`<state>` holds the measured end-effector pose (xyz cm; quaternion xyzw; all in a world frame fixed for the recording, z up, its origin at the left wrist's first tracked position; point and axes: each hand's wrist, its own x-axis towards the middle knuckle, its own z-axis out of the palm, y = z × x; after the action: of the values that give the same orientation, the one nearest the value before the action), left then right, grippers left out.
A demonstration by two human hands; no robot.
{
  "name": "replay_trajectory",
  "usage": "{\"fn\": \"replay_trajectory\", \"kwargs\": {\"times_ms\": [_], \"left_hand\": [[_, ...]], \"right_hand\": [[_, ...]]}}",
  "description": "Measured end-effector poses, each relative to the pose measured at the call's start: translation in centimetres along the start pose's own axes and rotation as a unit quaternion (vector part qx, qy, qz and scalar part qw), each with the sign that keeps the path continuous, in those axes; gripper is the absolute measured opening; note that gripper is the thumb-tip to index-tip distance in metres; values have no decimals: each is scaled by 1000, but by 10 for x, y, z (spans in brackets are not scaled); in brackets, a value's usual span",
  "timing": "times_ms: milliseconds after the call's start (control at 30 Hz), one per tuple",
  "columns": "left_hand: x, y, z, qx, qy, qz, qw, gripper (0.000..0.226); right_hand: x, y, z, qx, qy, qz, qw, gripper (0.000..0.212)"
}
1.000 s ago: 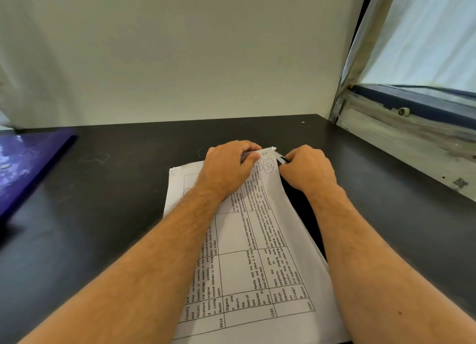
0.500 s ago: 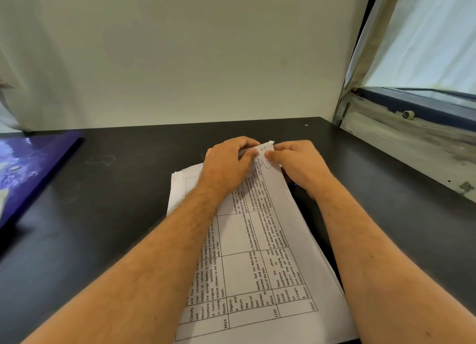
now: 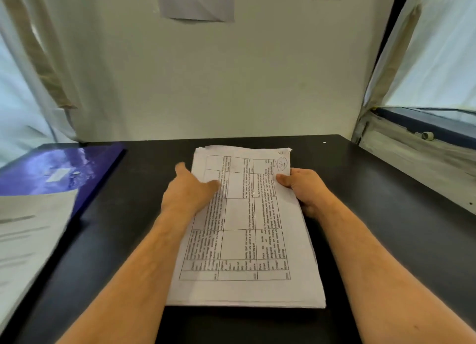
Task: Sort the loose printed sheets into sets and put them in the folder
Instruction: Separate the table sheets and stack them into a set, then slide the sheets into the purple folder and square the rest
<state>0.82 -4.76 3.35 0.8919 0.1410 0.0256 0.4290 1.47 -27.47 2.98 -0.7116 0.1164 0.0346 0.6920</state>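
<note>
A stack of white printed sheets with a ruled black table on the top page (image 3: 247, 228) lies flat on the matte black tabletop (image 3: 373, 215), its long side running away from the person, and everything else is best placed from it. The left hand (image 3: 190, 192) rests on the stack's left edge near the far end, palm down and mostly flat, thumb lifted clear off to the side and fingers spread loosely over the print; it seems to pin the pile rather than grip it. The right hand (image 3: 301, 186) sits at the stack's right edge near the far corner, thumb on top of the page and fingers curled under or against the side, a light pinch on the sheets, just below a hand-drawn circled mark (image 3: 282, 164) in that corner. I would judge the two hands are squaring the pile up and keeping it together as one labelled set, ready to be carried. Left of the stack, well apart, lies a glossy purple plastic folder (image 3: 64, 168), with pale blurred papers (image 3: 28, 230) overlapping its near end, probably laid there as another pile. By count: two hands, one stack whose sheets are too many and too tight to number, one folder, one circled mark, and one grey paper notice (image 3: 197, 1) on the wall beyond the stack.
</note>
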Motion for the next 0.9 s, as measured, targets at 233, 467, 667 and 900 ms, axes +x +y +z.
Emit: {"fn": "replay_trajectory", "kwargs": {"times_ms": [233,467,667,900], "left_hand": [[-26,-40,-82,-98,-74,-66,990,27],[-43,-88,-189,-73,7,-48,996,20],[-50,-132,-267,9,79,-66,995,19],[-43,-194,-307,57,92,-143,984,33]], "right_hand": [[-31,1,43,25,-119,35,992,25],[-77,-9,132,-10,-243,-25,970,27],[-95,-5,242,1,-235,-37,971,21],[-105,29,314,-22,-226,-69,971,19]]}}
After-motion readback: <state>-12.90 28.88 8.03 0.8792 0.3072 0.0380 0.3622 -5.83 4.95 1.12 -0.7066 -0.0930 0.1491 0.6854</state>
